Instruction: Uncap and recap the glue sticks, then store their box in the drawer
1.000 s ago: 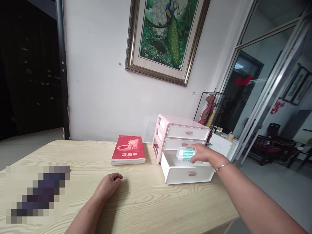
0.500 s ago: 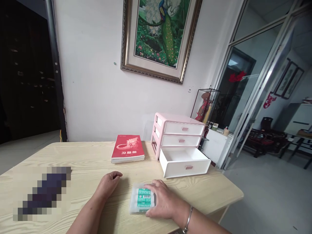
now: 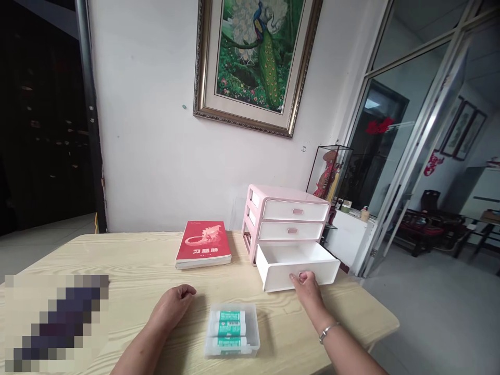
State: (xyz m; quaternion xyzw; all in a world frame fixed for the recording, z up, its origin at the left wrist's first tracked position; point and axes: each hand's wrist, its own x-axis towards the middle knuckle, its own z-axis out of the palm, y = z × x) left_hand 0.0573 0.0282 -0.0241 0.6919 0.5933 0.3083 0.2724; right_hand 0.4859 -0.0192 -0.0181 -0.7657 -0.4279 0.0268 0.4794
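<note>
A clear plastic box (image 3: pixel 233 330) holding green-and-white tubes lies on the wooden table (image 3: pixel 128 265) near the front edge. My left hand (image 3: pixel 174 304) rests on the table just left of the box, fingers loosely curled, holding nothing. My right hand (image 3: pixel 307 287) reaches to the front of the open bottom drawer (image 3: pixel 297 265) of a pink three-drawer organizer (image 3: pixel 287 219), its fingertips touching the drawer's pink handle. The drawer looks empty inside.
A red book (image 3: pixel 203 244) lies left of the organizer. A pixelated patch covers the table's left front. The wall with a framed peacock picture (image 3: pixel 255 57) stands behind the table. The table's right edge drops to the floor beside a glass partition.
My right hand carried the box out of the drawer, set it on the table, let go, then moved to the drawer's front. My left hand stayed put.
</note>
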